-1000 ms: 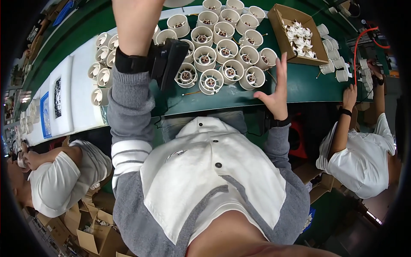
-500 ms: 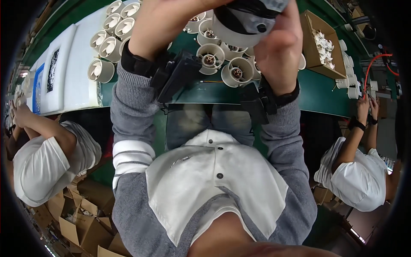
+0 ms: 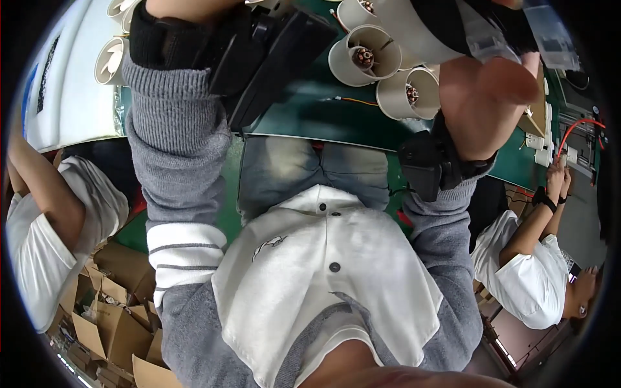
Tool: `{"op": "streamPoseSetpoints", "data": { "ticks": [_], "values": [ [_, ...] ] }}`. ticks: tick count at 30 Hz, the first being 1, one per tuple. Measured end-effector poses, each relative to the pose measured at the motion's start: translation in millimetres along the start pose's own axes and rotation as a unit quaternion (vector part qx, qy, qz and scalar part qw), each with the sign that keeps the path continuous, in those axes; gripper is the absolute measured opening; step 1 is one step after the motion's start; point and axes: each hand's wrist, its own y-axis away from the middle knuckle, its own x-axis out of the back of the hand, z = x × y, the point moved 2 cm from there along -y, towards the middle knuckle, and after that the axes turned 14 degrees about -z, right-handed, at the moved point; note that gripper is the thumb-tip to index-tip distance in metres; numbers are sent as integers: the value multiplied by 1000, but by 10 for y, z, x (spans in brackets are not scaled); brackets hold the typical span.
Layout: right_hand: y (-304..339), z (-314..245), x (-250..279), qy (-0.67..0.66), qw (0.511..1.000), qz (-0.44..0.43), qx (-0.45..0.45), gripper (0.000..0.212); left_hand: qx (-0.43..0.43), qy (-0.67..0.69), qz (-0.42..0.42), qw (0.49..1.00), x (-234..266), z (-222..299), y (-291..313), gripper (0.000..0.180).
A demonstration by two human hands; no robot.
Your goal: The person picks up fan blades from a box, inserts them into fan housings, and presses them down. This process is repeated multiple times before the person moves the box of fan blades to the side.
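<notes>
A rounded white-and-black device with clear plastic parts [image 3: 427, 29] is raised at the top right, cut off by the upper edge. My right hand [image 3: 482, 97] grips it from below, thumb against its side; its other fingers are mostly hidden. Of my left hand [image 3: 181, 8] only the part by the wrist shows at the top left, and its fingers are out of sight. Below the device, white cylindrical housings [image 3: 388, 87] with copper-wound motor cores stand on the green table [image 3: 304, 116]. Both my wrists wear black straps with black boxes.
White housings with fan blades [image 3: 111, 61] stand at the left beside white foam sheets [image 3: 81, 84]. A cardboard box [image 3: 534, 116] shows behind my right hand, near a red hose [image 3: 572, 129]. Co-workers sit on both sides. Open cartons [image 3: 116, 323] lie at the lower left.
The device and my right hand have moved right. My left forearm has shifted left and up, taking most of that hand out of view. The view of the table has shifted too.
</notes>
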Motion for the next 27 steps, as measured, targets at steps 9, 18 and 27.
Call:
{"op": "streamPoseSetpoints", "data": {
  "ticks": [9, 18, 27],
  "values": [
    [-12, 283, 163, -161, 979, -120, 19, 36, 35, 35, 20, 999, -101, -314, 149, 44],
    [33, 334, 232, -280, 952, -123, 14, 32, 44, 59, 17, 997, -100, -543, 131, 44],
    [-84, 140, 321, -124, 964, -223, -68, 25, 51, 76, 15, 996, 24, -736, 130, 44]
  ]
}}
